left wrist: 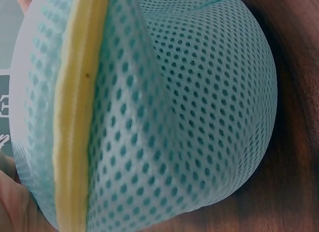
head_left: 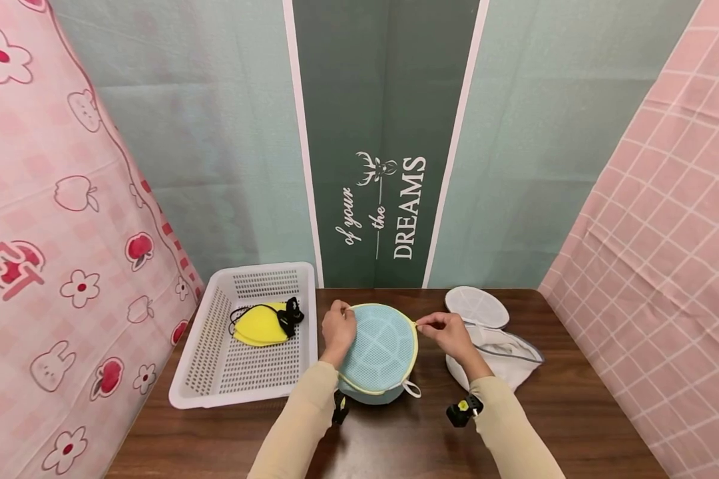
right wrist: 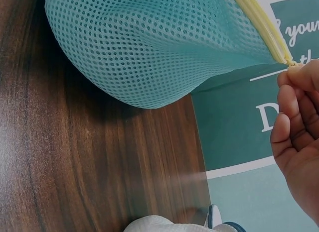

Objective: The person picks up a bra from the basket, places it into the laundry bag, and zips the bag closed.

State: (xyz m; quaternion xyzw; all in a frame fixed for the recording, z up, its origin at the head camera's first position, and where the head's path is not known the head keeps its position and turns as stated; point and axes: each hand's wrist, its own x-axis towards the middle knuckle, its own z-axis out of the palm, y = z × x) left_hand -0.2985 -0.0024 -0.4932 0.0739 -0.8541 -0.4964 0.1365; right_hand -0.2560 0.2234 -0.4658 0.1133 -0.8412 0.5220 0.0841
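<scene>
A round light-blue mesh laundry bag with a yellow zipper around its top stands on the table in front of me. My left hand grips its upper left edge, with the thumb on the top. On the other side, my right hand pinches the small zipper pull between thumb and fingertips. Close up in the right wrist view, the bag's edge is drawn out to a point toward that pull. A white loop sticks out at the front right of the bag.
To the left stands a white perforated plastic basket, holding a yellow cloth item with black straps. Right of my right hand lies a white bag with grey trim, its round lid folded back. Curtains hang behind and on both sides.
</scene>
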